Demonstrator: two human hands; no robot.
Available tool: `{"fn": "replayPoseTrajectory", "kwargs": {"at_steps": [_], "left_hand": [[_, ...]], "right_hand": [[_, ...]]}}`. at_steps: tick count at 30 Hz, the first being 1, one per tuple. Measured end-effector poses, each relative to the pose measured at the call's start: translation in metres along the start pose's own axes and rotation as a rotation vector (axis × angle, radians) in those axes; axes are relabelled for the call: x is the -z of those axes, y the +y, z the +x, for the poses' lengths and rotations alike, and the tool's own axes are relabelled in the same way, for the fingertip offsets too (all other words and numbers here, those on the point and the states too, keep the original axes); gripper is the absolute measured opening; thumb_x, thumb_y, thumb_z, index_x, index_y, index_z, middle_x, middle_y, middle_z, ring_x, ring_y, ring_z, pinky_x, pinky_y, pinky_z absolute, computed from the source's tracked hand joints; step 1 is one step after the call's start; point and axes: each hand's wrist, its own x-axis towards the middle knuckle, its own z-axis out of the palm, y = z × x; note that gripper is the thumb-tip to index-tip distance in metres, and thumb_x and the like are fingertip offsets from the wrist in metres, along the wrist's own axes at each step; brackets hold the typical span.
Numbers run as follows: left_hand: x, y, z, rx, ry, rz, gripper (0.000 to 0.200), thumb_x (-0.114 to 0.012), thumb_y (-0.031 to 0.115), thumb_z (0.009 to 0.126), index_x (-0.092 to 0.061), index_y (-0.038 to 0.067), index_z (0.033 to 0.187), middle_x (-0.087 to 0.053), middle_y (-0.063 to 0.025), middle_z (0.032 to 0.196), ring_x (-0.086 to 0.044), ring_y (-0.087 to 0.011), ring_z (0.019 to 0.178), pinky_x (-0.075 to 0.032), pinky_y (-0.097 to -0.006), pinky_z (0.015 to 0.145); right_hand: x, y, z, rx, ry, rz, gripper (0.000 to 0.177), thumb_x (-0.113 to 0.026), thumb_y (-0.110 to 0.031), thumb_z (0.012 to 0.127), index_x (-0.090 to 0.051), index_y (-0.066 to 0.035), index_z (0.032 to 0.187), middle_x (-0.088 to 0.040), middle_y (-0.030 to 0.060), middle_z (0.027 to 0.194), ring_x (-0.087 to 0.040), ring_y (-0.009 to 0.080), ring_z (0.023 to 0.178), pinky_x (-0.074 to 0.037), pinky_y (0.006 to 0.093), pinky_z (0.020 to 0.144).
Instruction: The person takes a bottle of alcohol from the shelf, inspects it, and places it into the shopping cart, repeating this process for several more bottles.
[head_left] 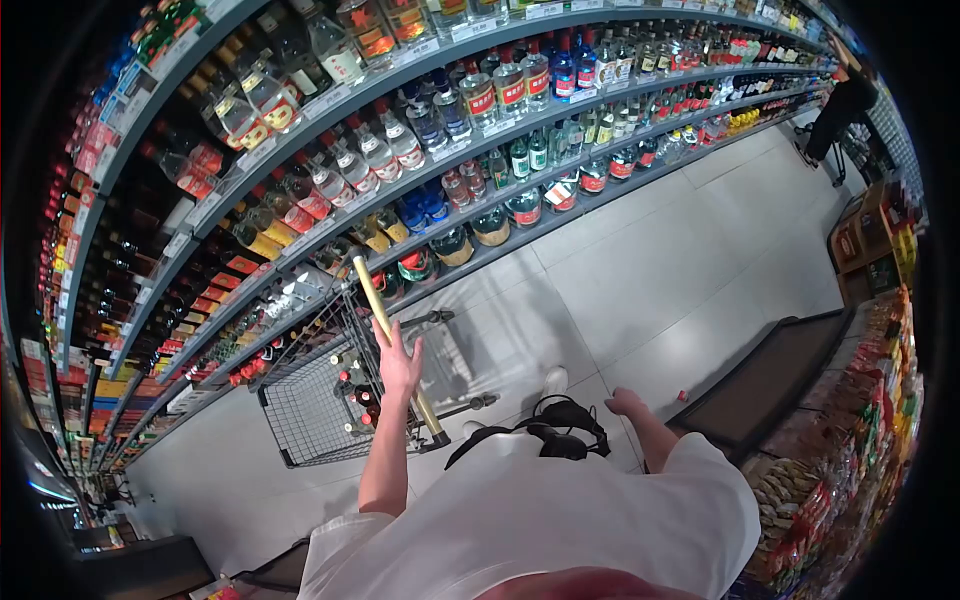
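My left hand [401, 368] rests on the yellow handle [370, 290] of a shopping cart, its fingers against the bar. The wire basket [300, 410] of the cart stands to the left of the handle, with several bottles [366, 400] lying or standing near its handle end. Away from the cart, at my right side, hangs my right hand [628, 403], its fingers curled in and nothing visible in them. A black bag [565, 425] shows in front of my waist.
Long curved shelves [560, 205] full of bottles run along the far side. On the right are a dark display stand [775, 375], packaged goods [830, 450] and cardboard boxes [862, 240]. Another person [835, 110] stands at the aisle's far end. A small red item [683, 395] lies on the floor.
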Motion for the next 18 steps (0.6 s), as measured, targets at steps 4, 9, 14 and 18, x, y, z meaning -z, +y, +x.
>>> {"fn": "replayPoseTrajectory", "kwargs": {"at_steps": [4, 9, 14, 18], "left_hand": [[-0.006, 0.021, 0.005, 0.16, -0.023, 0.081, 0.066, -0.069, 0.036, 0.1, -0.049, 0.006, 0.155, -0.011, -0.0248, 0.175, -0.066, -0.0481, 0.121, -0.058, -0.0515, 0.097], [-0.015, 0.022, 0.003, 0.083, 0.121, 0.131, 0.055, -0.069, 0.027, 0.098, -0.058, 0.004, 0.146, -0.021, -0.0292, 0.172, -0.068, -0.0487, 0.117, -0.061, -0.0502, 0.09], [-0.019, 0.02, 0.005, 0.069, 0.163, 0.112, 0.044, -0.069, 0.019, 0.094, -0.061, 0.007, 0.135, -0.024, -0.0299, 0.17, -0.07, -0.0485, 0.11, -0.061, -0.0511, 0.086], [-0.018, 0.023, 0.009, 0.108, 0.144, 0.105, 0.043, -0.07, 0.016, 0.092, -0.06, 0.008, 0.133, -0.023, -0.0288, 0.171, -0.069, -0.0486, 0.111, -0.061, -0.0516, 0.085]], "right_hand": [[0.016, 0.051, 0.019, -0.196, -0.223, -0.026, 0.05, -0.065, -0.034, 0.09, -0.07, -0.002, 0.127, -0.07, 0.0247, 0.132, -0.066, 0.0418, 0.125, -0.053, 0.051, 0.107], [0.049, 0.023, 0.042, -0.103, 0.016, 0.151, 0.054, -0.063, -0.037, 0.092, -0.067, -0.006, 0.136, -0.068, 0.0236, 0.136, -0.064, 0.0412, 0.129, -0.051, 0.0503, 0.11], [0.052, -0.024, 0.063, 0.064, 0.075, 0.218, 0.052, -0.063, -0.041, 0.092, -0.07, -0.004, 0.128, -0.071, 0.0258, 0.128, -0.067, 0.0421, 0.123, -0.053, 0.0495, 0.107], [0.053, -0.038, 0.061, 0.189, -0.013, 0.136, 0.047, -0.063, -0.039, 0.091, -0.073, -0.004, 0.12, -0.074, 0.0262, 0.117, -0.07, 0.0425, 0.114, -0.055, 0.0505, 0.097]]}}
